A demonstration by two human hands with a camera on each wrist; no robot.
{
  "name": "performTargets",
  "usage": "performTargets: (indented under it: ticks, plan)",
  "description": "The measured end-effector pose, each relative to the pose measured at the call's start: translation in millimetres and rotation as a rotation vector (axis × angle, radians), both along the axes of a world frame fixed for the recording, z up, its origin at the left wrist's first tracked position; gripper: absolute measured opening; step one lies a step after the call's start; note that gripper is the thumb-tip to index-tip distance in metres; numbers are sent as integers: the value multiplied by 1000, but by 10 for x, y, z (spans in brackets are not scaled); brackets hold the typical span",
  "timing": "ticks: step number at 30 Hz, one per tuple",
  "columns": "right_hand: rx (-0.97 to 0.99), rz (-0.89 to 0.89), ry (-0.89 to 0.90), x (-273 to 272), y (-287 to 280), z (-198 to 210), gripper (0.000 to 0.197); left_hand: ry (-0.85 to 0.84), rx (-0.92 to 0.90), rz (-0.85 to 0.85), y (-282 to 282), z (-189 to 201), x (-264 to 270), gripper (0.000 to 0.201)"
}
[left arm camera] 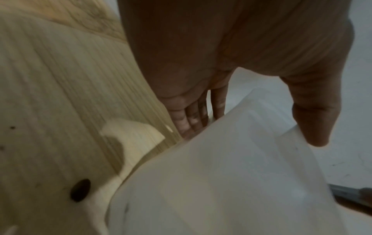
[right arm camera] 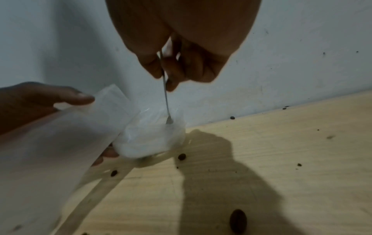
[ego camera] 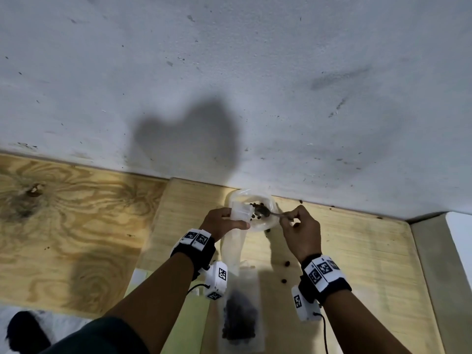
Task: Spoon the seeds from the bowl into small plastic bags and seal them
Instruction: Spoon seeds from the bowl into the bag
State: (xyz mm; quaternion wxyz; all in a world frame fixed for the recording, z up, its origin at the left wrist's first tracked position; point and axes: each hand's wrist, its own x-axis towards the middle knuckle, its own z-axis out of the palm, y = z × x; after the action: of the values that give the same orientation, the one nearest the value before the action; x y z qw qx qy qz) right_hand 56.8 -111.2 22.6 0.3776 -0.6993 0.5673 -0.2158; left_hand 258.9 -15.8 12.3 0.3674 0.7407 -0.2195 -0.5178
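A clear plastic bowl (ego camera: 271,221) with a few dark seeds (ego camera: 256,215) stands on the wooden table by the wall. My left hand (ego camera: 219,222) pinches an empty translucent bag (ego camera: 236,241) at its top, thumb on the near side, just left of the bowl. My right hand (ego camera: 298,226) pinches the thin handle of a metal spoon (ego camera: 270,213), whose head lies inside the bowl among the seeds. In the right wrist view the spoon (right arm camera: 166,98) points down into the bowl (right arm camera: 153,136), with the bag (right arm camera: 60,135) to its left. The bag (left arm camera: 231,174) fills the left wrist view under my thumb (left arm camera: 314,114).
A filled bag of dark seeds (ego camera: 238,315) lies flat near the table's front edge, between my forearms. Loose seeds (ego camera: 287,263) are scattered on the wood (ego camera: 357,251) right of the bowl and along the grey wall (ego camera: 255,98). A darker plywood surface (ego camera: 63,226) lies to the left.
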Motion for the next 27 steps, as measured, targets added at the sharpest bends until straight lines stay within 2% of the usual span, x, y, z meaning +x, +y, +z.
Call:
performTargets:
  ticks: [3,6,9,14,18,23,27]
  plan:
    - [-111,-24,21,-32,55,-7,24,-33,-46,2,44,-25,-9,39]
    - [-177,-38,74,-51,87,-54,23,-87,-28,-62,79,-69,-5,61]
    - [-147,-57,85,-51,134,-134,22,-129,-8,-125,81,-85,-21,84]
    - [6,-264,-138,-9,191,-273,36,-151,-3,-197,39,-42,-42,93]
    - [57,-310,-204,23,219,-267,39,-171,-12,-208,45,-53,-28,88]
    - [29,-234,-289,-43,212,-167,32,-211,-40,-206,78,-64,-2,88]
    - [-11,-201,-236,-87,222,-152,34,-258,-98,-248,64,-9,3,76]
